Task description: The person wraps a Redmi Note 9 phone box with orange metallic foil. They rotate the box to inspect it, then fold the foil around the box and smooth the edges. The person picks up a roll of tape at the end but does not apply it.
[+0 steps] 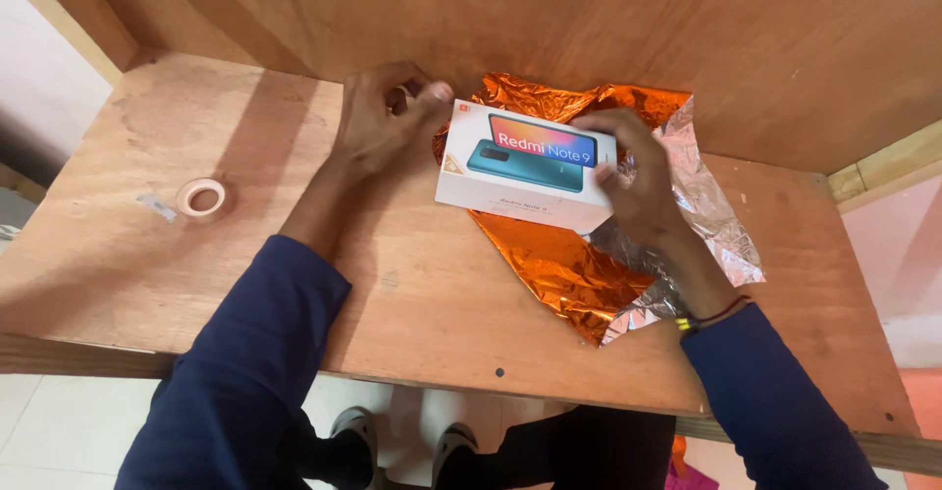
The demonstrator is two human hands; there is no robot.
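A white phone box (520, 166) with a picture of a teal phone on its lid lies on a crumpled sheet of orange foil wrapping paper (564, 259), whose silver underside shows at the right. My left hand (385, 117) grips the box's upper left corner, fingers curled around it. My right hand (633, 171) holds the box's right end, fingers over the top edge. Both arms wear dark blue sleeves, and a thread band sits on my right wrist.
The wooden table (196, 274) has a raised wooden back wall. A small roll of clear tape (201, 197) lies at the left with a torn tape scrap (157, 206) beside it. Below the table's front edge my feet in sandals show on a tiled floor.
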